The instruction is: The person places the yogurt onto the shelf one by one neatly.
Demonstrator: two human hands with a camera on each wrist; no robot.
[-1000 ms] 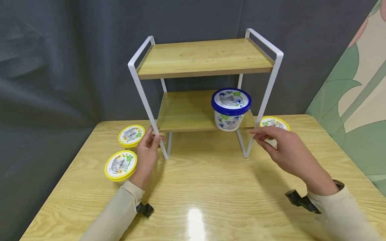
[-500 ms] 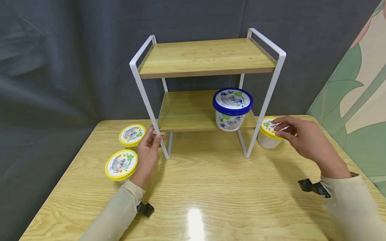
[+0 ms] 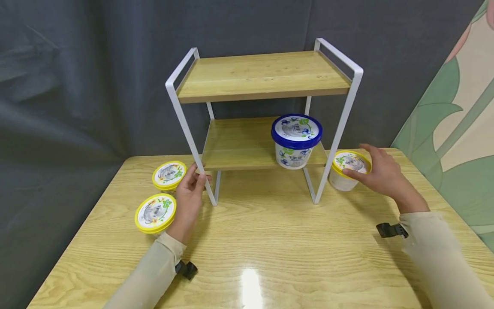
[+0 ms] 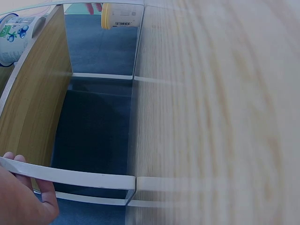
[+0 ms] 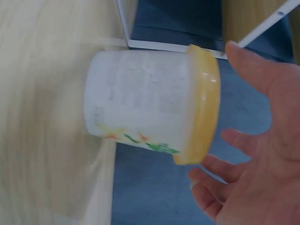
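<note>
Blue-lidded white tub [image 3: 294, 143] stands near the lower wooden shelf [image 3: 239, 146]'s front-right corner; three yellow-lidded tubs [image 3: 349, 163] seem left, right hand [image 3: 384, 174] spread empty round one, left hand [image 3: 188, 195] pinching white frame [image 3: 185, 127]

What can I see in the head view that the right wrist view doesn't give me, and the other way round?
Only the head view: the left hand gripping a leg of the rack, the blue-lidded tub on its lower shelf, and two yellow-lidded tubs beside that hand and arm.

Only the right wrist view: the flower-and-leaf print on the side of the right-hand tub, and a gap between its lid and the thumb.

Both: the right hand, that tub, part of the rack, the table and the dark cloth.
</note>
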